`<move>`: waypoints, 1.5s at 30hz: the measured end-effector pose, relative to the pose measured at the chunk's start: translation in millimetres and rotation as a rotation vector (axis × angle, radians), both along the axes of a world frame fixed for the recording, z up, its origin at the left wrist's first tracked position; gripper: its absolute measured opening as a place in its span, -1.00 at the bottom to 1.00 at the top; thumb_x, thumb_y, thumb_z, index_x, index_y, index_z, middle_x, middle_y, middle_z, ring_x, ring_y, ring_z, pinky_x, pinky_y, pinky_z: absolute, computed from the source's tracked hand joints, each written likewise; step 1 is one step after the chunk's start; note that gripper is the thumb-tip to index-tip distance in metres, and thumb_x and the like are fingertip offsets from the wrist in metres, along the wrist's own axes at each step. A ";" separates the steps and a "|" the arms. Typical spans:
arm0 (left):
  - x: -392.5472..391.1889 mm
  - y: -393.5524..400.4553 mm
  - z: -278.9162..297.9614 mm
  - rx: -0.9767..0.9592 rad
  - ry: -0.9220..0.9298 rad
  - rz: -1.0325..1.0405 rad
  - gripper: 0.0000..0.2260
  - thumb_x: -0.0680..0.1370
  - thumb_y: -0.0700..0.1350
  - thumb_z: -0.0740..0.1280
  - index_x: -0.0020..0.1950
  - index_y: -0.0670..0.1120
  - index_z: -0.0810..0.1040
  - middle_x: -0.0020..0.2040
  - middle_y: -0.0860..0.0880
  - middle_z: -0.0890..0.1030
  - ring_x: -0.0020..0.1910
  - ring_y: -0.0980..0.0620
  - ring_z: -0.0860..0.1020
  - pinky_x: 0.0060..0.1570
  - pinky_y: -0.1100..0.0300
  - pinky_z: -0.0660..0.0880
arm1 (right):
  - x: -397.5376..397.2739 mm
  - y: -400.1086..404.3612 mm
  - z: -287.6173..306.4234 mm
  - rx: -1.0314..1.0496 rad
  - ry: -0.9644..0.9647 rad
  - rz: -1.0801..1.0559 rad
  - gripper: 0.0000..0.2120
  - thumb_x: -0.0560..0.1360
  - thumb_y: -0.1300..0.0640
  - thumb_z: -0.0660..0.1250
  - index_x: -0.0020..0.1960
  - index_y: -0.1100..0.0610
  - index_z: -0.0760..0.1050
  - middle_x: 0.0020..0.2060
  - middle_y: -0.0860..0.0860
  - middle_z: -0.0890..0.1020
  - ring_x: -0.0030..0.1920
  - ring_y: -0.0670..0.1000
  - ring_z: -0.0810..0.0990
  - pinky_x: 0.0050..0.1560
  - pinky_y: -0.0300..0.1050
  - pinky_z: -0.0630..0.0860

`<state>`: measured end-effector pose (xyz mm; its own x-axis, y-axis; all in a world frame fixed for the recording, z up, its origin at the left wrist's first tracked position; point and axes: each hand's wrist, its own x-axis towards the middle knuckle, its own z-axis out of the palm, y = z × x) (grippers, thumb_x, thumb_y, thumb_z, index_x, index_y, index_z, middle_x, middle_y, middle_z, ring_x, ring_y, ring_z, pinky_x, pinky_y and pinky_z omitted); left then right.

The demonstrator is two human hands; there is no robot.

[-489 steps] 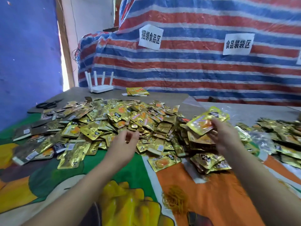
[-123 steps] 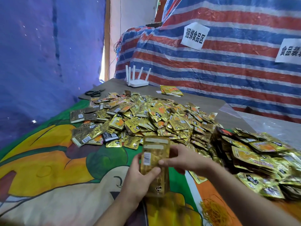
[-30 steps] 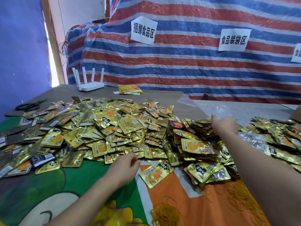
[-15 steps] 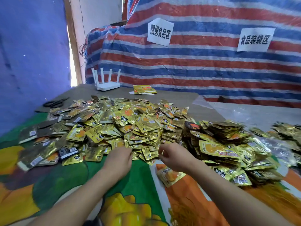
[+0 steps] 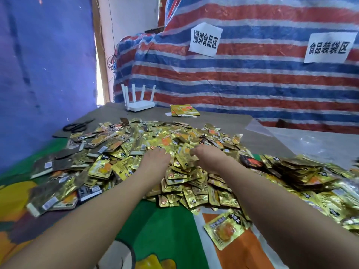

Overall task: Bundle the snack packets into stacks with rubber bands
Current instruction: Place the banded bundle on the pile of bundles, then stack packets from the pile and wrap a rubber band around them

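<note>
So both hands are dug into the big loose heap of shiny gold foil snack packets (image 5: 174, 152) spread over the table with the cartoon-print cloth (image 5: 165, 226); the left hand (image 5: 155, 162) lies on top of the heap with its fingers buried among the packets, so I can't tell whether its grip is spread or pinching anything; the right hand (image 5: 206, 158) sits just right of it on the same heap, fingers curled and apparently pinching the edge of one gold packet, though it's blurry

Looks to me like the gathering step: picking out packets to build a stack, no rubber band on anything in hand yet; no rubber bands show in this view either, so they'd have to be fetched from somewhere out of shot

One single gold packet with an orange picture (image 5: 223, 230) lies on its own on the near side of the heap; past the heap's far edge sit a white router with four antennas (image 5: 138, 102) and a small flat pile of yellow packets (image 5: 184, 110); black scissors (image 5: 77, 125) lie off the heap's far left corner

Next move, I'd guess: lift a few packets, square them up face to face between both hands, then band them; foil is slippery, so a firm pinch is needed
</note>
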<state>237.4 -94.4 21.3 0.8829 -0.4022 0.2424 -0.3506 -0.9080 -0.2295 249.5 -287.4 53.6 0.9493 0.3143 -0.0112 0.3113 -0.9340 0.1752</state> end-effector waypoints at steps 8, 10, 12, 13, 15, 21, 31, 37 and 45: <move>65.9 2.3 6.0 -0.245 0.074 0.144 -0.76 0.57 -0.18 0.36 0.21 -0.16 0.47 0.07 -0.14 0.51 0.05 -0.12 0.50 0.02 0.01 0.53 | 42.7 -0.2 -17.9 -0.086 0.046 0.098 -0.38 0.56 0.20 0.35 0.56 -0.01 0.21 0.38 0.01 0.46 0.32 0.10 0.50 0.26 0.02 0.46; 73.9 3.3 2.8 -0.369 0.152 0.203 -0.64 0.55 -0.09 0.41 0.28 -0.16 0.41 0.08 -0.15 0.54 0.06 -0.14 0.52 0.04 -0.04 0.55 | 47.9 -2.1 -17.8 -0.053 0.053 0.102 -0.41 0.55 0.15 0.39 0.52 0.02 0.27 0.33 0.02 0.49 0.28 0.09 0.51 0.30 0.02 0.43; 77.6 4.4 0.3 -0.420 0.174 0.223 -0.54 0.51 -0.09 0.46 0.32 -0.16 0.37 0.10 -0.15 0.55 0.07 -0.14 0.52 0.05 -0.07 0.56 | 48.6 -4.9 -19.9 0.006 0.012 0.105 -0.48 0.51 0.07 0.46 0.41 0.03 0.37 0.21 0.01 0.51 0.16 0.05 0.51 0.25 -0.01 0.43; 78.1 5.5 -0.2 -0.418 0.165 0.222 -0.49 0.49 -0.11 0.49 0.35 -0.16 0.36 0.12 -0.14 0.54 0.08 -0.14 0.52 0.06 -0.06 0.55 | 46.7 -6.5 -21.2 0.042 -0.005 0.101 -0.51 0.49 0.02 0.47 0.35 0.04 0.40 0.14 0.00 0.49 0.10 0.04 0.50 0.19 -0.03 0.43; 76.4 10.9 0.5 -0.423 0.163 0.240 -0.42 0.46 -0.16 0.51 0.39 -0.16 0.32 0.18 -0.13 0.52 0.09 -0.11 0.52 0.01 0.03 0.54 | 39.6 -8.8 -25.6 0.127 0.006 0.074 -0.57 0.49 -0.03 0.46 0.26 0.05 0.40 0.08 0.00 0.49 0.05 0.05 0.49 0.07 -0.04 0.44; 62.6 51.3 11.3 -0.446 0.332 0.285 -0.62 0.48 -0.26 0.35 0.28 -0.08 0.41 -0.04 -0.01 0.52 -0.16 0.03 0.52 -0.20 0.13 0.59 | 6.2 -21.1 -32.3 0.302 0.151 0.106 -0.70 0.51 0.07 0.45 0.04 -0.08 0.31 -0.15 -0.17 0.45 -0.09 -0.02 0.49 -0.25 -0.22 0.34; 67.7 42.6 51.1 -0.288 0.406 0.050 -0.72 0.57 0.08 0.35 0.18 -0.03 0.47 0.02 0.02 0.54 -0.03 0.05 0.52 -0.11 0.22 0.45 | 29.9 -2.8 11.6 0.037 0.129 0.221 -0.50 0.46 0.14 0.51 0.35 0.12 0.45 0.35 0.02 0.40 0.21 0.05 0.52 0.24 -0.13 0.52; 95.5 13.5 25.2 -0.191 0.448 0.063 -0.68 0.56 -0.05 0.38 0.25 -0.13 0.45 0.06 -0.03 0.53 0.00 -0.01 0.53 -0.04 0.17 0.51 | 52.8 4.0 -4.3 -0.043 0.156 0.178 -0.52 0.48 0.02 0.48 0.34 0.09 0.45 0.24 0.04 0.52 0.19 0.08 0.55 0.23 0.00 0.54; 87.4 21.0 8.8 -0.121 0.215 0.182 -0.73 0.51 0.10 0.41 0.01 -0.06 0.51 0.06 -0.06 0.50 0.12 -0.09 0.45 0.22 -0.05 0.45 | 40.1 -10.5 -22.3 -0.211 -0.286 0.335 -0.52 0.51 -0.14 0.39 0.35 0.01 0.41 0.19 0.03 0.50 0.24 0.10 0.44 0.37 0.04 0.29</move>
<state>324.8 -73.4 30.1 0.9740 -0.2125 0.0785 -0.2087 -0.9765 -0.0536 289.5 -297.9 31.3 0.7705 0.6222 0.1385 0.5008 -0.7253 0.4724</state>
